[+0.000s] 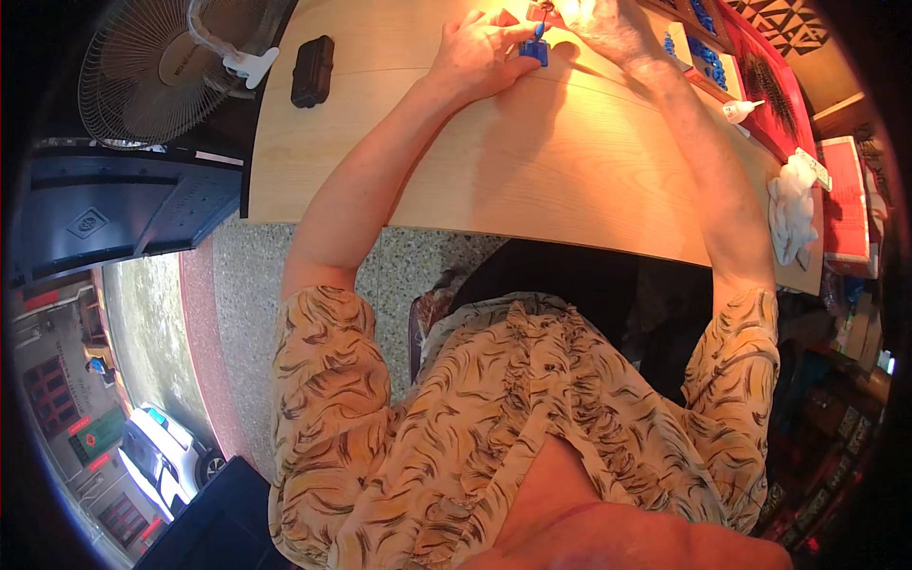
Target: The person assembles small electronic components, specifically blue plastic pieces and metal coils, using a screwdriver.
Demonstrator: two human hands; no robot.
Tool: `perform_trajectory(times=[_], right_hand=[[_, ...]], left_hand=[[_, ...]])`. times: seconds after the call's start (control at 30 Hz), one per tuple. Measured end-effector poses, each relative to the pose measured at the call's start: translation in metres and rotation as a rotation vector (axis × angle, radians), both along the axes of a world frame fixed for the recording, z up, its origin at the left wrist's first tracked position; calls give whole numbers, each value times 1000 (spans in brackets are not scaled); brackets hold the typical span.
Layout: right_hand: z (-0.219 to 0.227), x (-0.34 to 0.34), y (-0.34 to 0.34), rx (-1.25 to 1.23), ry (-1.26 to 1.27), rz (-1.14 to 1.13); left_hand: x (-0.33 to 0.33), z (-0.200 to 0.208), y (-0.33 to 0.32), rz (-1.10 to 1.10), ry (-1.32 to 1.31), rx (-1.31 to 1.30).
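At the far edge of the view, over a pale wooden table [418,152], my two hands are close together. My left hand [478,57] pinches a small blue piece [535,51] between thumb and fingers; its exact kind cannot be made out. Just to the right, my right hand [608,33] is closed, its fingertips beside a small dark, thin item [546,8] above the blue piece. What the right fingers grip is too small and bright to name. A small red thing [534,13] shows between the hands.
A black case [313,71] lies at the table's left, near a fan [161,71]. On the right are trays with blue pieces [708,62], a white squeeze bottle [741,111], a white cloth [792,204] and a red box [844,199]. The table's near edge curves before me.
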State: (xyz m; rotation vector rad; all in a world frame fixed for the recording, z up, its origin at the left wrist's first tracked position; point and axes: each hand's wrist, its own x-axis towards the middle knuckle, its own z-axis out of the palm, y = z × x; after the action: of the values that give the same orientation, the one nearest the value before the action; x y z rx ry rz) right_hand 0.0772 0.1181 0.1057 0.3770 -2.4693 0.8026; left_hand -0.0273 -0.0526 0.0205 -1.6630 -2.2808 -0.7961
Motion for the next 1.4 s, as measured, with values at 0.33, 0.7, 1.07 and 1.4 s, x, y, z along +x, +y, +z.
perform_trajectory(times=[0.33,0.7,1.07,1.4], right_hand=[[13,-29,7,-269,-71,317],[-10,-7,5,-401,119,175],[-1,26,-2,-23,32,-415],[1,12,3,-92,-42,-229]], left_hand=[[1,1,10,-149,-5,257],[-11,-21,24,-297,-334,300],[-2,-22,35,-177,-109,310],[0,-27,24,-168,-204,384]])
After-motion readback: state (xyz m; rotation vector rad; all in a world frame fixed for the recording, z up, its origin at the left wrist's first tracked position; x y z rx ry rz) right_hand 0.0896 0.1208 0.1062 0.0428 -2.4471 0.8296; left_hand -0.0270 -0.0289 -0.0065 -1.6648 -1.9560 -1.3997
